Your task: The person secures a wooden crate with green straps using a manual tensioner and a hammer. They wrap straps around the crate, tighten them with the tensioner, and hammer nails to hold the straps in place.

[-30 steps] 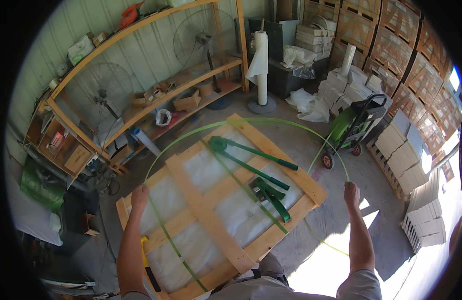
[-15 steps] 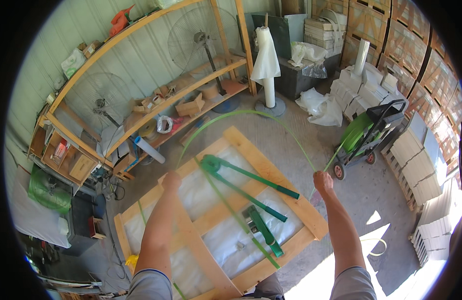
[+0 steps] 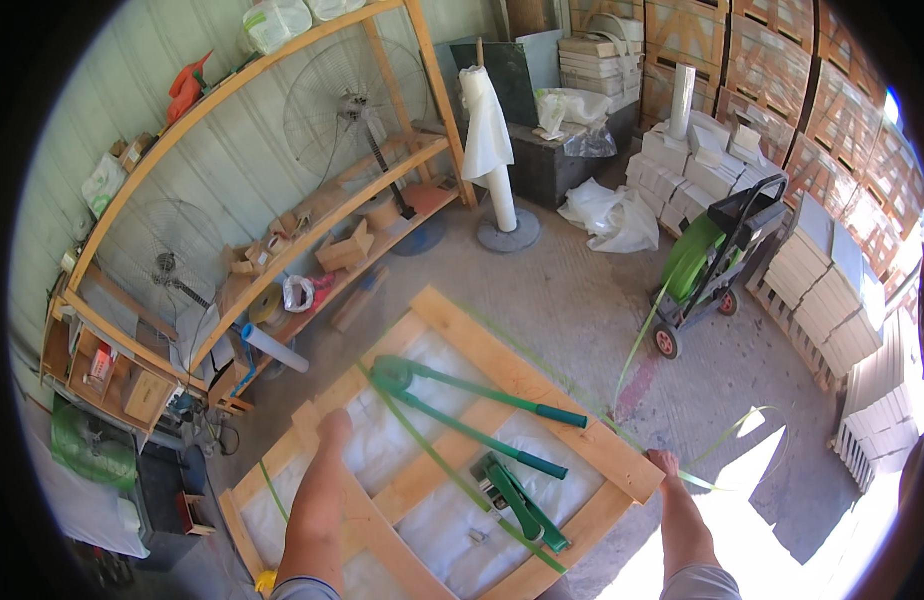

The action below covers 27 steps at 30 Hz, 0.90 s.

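Observation:
A slatted wooden crate (image 3: 395,503), its gaps showing white wrapping, stands before me. My left hand (image 3: 334,427) is over its left slats, blurred, fingers hidden. Beyond the crate's right corner, my right hand (image 3: 664,463) is closed on a green strap (image 3: 637,345) that runs up to the reel. Another green strap (image 3: 422,437) crosses the crate top diagonally. A long-handled green cutter (image 3: 462,392) lies across the slats, its jaws by this strap and its handles pointing right. Nearer me, a green strapping tool (image 3: 517,500) rests on the crate beside the same strap.
A wheeled cart with a green strap reel (image 3: 697,262) stands on the floor at right, near stacked pale slabs (image 3: 822,270). A loop of strap (image 3: 772,410) lies at the right. Wooden shelving (image 3: 312,245) with fans lines the left wall; a film roll stand (image 3: 502,205) stands behind.
My right hand has moved down and toward me with the strap. The raised strap arc has dropped along the crate's far edge. My left hand has moved slightly down. The view has shifted.

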Available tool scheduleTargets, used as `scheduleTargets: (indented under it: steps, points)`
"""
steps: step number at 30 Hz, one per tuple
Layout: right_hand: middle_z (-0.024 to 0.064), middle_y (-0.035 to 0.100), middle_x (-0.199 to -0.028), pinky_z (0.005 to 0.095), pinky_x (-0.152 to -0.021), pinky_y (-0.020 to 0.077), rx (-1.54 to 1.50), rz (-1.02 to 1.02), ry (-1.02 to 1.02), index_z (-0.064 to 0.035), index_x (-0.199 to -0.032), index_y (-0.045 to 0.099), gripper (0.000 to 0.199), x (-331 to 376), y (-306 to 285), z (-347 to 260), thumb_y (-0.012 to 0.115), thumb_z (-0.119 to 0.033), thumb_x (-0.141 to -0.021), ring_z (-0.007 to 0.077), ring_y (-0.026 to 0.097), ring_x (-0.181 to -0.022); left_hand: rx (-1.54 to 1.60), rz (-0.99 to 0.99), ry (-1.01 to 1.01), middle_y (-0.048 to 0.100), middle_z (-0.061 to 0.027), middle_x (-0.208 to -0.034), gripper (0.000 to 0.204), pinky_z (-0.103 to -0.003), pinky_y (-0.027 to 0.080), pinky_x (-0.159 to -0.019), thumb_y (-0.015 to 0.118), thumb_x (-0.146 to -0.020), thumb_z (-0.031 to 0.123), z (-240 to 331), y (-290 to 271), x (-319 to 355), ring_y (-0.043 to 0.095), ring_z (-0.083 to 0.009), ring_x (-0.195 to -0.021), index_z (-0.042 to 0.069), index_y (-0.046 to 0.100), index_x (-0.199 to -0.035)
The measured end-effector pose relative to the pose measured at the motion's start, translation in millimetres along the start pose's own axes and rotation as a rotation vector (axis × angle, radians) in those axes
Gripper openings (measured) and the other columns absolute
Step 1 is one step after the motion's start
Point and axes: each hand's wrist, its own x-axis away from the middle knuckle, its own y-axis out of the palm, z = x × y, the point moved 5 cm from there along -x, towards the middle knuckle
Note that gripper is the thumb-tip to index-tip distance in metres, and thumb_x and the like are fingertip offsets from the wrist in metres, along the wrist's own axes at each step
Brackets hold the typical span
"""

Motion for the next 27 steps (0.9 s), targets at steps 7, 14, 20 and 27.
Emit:
scheduleTargets:
  steps: [7,14,20,27]
  points:
    - [0.0087,0.066,-0.061,0.0362,-0.058,0.0536,-0.455,-0.313,0.433,-0.0044,-0.078,0.068,0.026,151.2,61.7,64.9,0.055,-0.026,-0.083,0.0222,0.066,-0.056,0.022,0.036,-0.127,0.067,-0.0179,-0.103,0.027,-0.045,0.053,-0.080,0.045,-0.091,0.023,-74.5,39.3,67.5,0.065,-0.0344,-0.099,0.008,0.065,-0.101]
    - [0.0144,0.068,-0.083,0.0327,-0.064,0.0541,-0.886,-0.439,0.349,0.0033,-0.098,0.063,0.027,344.7,136.7,15.1,0.055,-0.021,-0.089,0.0236,0.066,-0.071,-0.012,0.021,-0.161,0.068,-0.0171,-0.094,0.032,-0.048,0.053,-0.078,0.044,-0.093,0.033,-233.5,99.1,191.4,0.067,-0.0344,-0.090,0.008,0.063,-0.095]
    - [0.0182,0.067,-0.096,0.0352,-0.073,0.0541,-0.377,0.163,-0.057,0.0030,-0.109,0.062,0.026,439.1,121.3,-78.4,0.054,-0.006,-0.086,0.0290,0.065,-0.084,0.005,0.078,-0.104,0.068,-0.0169,-0.087,0.031,-0.052,0.050,-0.079,0.045,-0.093,0.035,-322.9,151.5,282.7,0.066,-0.0357,-0.087,0.009,0.062,-0.095]
    - [0.0164,0.067,-0.093,0.0343,-0.072,0.0534,-0.333,0.087,-0.263,0.0023,-0.106,0.063,0.025,430.8,93.2,-163.6,0.054,-0.012,-0.087,0.0266,0.065,-0.082,0.176,0.140,-0.119,0.067,-0.0174,-0.079,0.030,-0.051,0.051,-0.069,0.049,-0.091,0.035,-423.3,186.1,362.6,0.066,-0.0372,-0.076,0.008,0.061,-0.092]
